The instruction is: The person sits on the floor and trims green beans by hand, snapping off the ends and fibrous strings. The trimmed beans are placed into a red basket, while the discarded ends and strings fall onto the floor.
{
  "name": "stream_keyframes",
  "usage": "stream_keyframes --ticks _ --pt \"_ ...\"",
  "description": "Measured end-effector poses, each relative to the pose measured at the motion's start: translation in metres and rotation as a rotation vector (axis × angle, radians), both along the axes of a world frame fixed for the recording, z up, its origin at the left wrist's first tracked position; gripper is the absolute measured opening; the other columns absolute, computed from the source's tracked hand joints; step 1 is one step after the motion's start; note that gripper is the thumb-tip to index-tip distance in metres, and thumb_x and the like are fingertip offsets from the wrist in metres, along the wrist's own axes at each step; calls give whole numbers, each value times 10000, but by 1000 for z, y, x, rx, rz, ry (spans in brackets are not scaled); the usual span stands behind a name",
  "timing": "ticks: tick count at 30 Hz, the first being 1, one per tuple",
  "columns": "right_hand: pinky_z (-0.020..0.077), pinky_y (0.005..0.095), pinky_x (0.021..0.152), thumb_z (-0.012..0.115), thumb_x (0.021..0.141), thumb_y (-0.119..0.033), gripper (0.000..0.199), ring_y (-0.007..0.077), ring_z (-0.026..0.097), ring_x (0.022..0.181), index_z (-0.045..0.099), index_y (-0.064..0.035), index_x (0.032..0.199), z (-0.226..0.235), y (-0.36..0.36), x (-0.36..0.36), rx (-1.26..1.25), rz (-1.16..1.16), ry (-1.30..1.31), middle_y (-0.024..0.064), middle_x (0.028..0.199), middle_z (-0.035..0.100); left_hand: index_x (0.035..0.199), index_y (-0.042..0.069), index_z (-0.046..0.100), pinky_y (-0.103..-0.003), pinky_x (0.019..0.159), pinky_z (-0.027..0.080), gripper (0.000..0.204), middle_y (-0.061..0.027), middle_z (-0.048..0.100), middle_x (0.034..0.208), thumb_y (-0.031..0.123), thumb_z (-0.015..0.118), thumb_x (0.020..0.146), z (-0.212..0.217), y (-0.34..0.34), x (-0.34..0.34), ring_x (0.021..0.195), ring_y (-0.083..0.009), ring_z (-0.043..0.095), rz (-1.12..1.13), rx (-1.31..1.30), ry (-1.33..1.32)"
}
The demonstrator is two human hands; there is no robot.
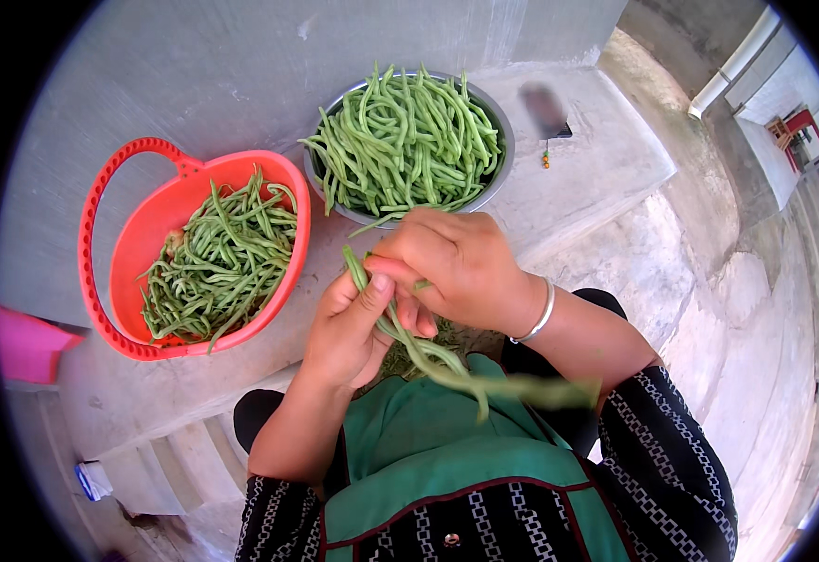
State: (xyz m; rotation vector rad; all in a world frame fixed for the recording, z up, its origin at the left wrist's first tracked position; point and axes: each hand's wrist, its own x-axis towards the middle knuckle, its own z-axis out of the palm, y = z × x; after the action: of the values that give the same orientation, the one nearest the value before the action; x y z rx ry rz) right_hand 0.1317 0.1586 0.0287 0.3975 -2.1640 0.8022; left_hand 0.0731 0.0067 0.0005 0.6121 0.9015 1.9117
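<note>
Still, green beans (428, 361) in both hands

Concrete ledge (597, 159): red basket (138, 234), steel bowl (501, 140).

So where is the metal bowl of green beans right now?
In the head view the metal bowl sits at top centre on the concrete ledge, just right of the red basket and beyond both hands.

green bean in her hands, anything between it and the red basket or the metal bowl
Nothing visible does. The left hand and right hand pinch the green bean above the lap. The red basket to the left and the metal bowl just ahead both lie open-topped, holding only beans, with bare concrete between.
</note>
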Motion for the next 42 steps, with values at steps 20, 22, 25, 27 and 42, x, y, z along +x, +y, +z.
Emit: stream_keyframes --ticks 20,22,25,27,42 --pt "355 208 504 492 964 -171 157 74 407 548 549 -26 943 -7 0 -19 -1028 253 -291 17 725 501 989 10 630 -266 651 449 208 -29 639 819 137 669 830 -31 12 -19 705 -100 560 191 -339 759" --pt "408 241 536 541 921 -129 109 129 481 582 569 -24 933 -4 10 -21 -627 128 -197 40 739 536 1006 12 620 -262 668 460 203 -23 635 818 61 662 814 -23 7 -25 724 -102 572 244 -461 830" --pt "479 349 606 642 780 -68 99 276 566 712 603 -36 866 2 24 -14 49 -61 -117 94 817 572 1002 25 623 -268 671 466 221 -50 635 821 13 661 784 -9 -1 -33 730 -119 587 356 -641 1026" --pt "483 339 625 661 763 -67 139 261 573 732 615 -35 891 -2 23 -8 205 -62 -155 86 825 572 972 26 631 -285 671 467 233 -97 628 824 -4 660 743 -9 -4 -36 718 -200 604 474 -662 1181" --pt "441 288 570 687 783 -90 87 207 547 633 640 -44 841 -8 8 -13 -141 -13 -202 62 752 568 1011 -15 590 -235 539 480 156 -60 634 852 78 594 886 3 -8 -33 606 -103 614 360 -391 637"
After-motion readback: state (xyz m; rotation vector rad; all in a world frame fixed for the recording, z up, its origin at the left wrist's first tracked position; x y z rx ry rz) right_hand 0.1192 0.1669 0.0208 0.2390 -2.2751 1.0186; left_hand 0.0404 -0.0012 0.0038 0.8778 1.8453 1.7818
